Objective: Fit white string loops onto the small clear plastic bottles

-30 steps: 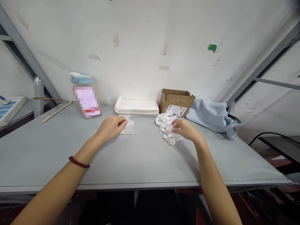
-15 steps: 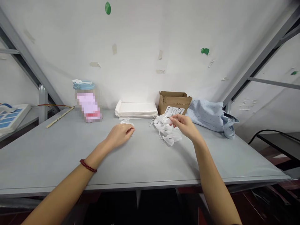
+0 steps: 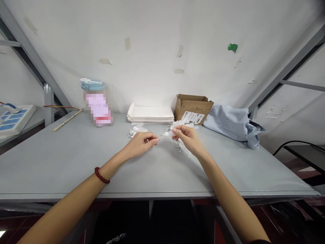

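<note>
My right hand pinches a small white translucent pouch-like piece between thumb and fingers, just above the table. From its left end runs a thin string, and the fingertips of my left hand are closed on that string. Under and behind my right hand lies a pile of similar white pieces with thin strings, partly hidden by the hand. A smaller group of such white pieces lies just behind my left hand.
The grey table meets a white wall. Along its back stand a stack of white sheets or envelopes, an open cardboard box and a crumpled light-blue cloth. A blue-lidded container and a thin strip are on the left.
My left hand has moved right, away from the smaller group, and now grips the string. My right hand has shifted slightly left with the white piece. The camera view has tilted slightly down.
</note>
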`<state>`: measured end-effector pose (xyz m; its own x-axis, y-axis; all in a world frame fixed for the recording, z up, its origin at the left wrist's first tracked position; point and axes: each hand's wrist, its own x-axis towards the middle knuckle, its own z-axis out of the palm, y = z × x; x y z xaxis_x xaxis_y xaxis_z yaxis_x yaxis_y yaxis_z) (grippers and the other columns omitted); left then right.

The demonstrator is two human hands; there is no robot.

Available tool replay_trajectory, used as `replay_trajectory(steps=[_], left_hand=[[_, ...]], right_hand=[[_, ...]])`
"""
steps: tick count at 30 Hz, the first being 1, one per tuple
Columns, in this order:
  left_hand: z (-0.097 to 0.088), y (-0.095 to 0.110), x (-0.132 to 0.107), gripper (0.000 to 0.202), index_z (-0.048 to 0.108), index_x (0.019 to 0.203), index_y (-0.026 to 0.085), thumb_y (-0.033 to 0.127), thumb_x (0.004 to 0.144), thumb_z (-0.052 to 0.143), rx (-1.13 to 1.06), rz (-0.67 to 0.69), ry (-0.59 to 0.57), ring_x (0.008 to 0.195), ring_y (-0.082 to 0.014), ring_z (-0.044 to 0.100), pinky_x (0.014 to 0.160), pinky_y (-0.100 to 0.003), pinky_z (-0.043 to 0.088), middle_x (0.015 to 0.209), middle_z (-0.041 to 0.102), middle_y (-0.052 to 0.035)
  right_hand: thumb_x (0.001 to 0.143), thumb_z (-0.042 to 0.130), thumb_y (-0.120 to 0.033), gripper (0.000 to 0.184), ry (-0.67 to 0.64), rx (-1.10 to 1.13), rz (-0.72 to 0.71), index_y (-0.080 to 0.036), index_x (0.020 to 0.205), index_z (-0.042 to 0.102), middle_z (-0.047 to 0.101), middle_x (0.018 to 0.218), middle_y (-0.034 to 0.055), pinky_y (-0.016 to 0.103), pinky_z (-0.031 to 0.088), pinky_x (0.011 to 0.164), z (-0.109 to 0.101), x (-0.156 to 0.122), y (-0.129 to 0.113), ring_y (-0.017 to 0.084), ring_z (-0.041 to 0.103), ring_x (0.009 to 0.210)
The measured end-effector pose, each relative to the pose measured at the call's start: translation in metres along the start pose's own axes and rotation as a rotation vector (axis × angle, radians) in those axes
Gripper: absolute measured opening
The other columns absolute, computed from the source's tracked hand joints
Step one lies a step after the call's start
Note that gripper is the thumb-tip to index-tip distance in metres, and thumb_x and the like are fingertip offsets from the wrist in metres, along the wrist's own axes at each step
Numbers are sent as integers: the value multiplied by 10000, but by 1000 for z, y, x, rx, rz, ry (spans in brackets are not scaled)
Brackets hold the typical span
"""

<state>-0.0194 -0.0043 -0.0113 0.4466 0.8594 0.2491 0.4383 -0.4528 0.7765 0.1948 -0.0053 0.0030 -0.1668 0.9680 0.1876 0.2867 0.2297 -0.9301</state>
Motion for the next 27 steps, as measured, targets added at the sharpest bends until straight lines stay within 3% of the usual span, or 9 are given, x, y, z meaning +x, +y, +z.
replay_trajectory(steps=[7,10,17,27], left_hand=[[-4,-4,0,300,660,673,167,377,842,529,16,23,7,601,-134,571,578,-247,444,661,657,-25],[-2,-5,0,310,645,626,163,360,839,537,46,62,19,591,-132,554,568,-244,424,613,628,-20],[2,-7,0,288,639,646,161,302,861,509,112,130,21,598,-129,519,580,-251,392,606,599,-5],[1,-11,-2,279,631,679,166,280,888,484,221,232,-2,589,-126,470,590,-262,352,620,602,-2]], right_hand=[[794,574,-510,335,67,-28,-27,-179,820,621,620,645,4,247,405,585,-1,-1,1,130,570,633],[781,589,-518,343,38,-16,-29,-179,830,617,624,645,3,255,423,604,1,-1,3,139,590,648],[781,595,-510,329,-24,-20,-24,-186,833,616,622,639,-2,258,418,609,7,-2,7,140,596,658],[783,591,-519,335,-55,-57,4,-187,819,612,621,637,-4,233,316,505,7,-3,5,119,538,596]])
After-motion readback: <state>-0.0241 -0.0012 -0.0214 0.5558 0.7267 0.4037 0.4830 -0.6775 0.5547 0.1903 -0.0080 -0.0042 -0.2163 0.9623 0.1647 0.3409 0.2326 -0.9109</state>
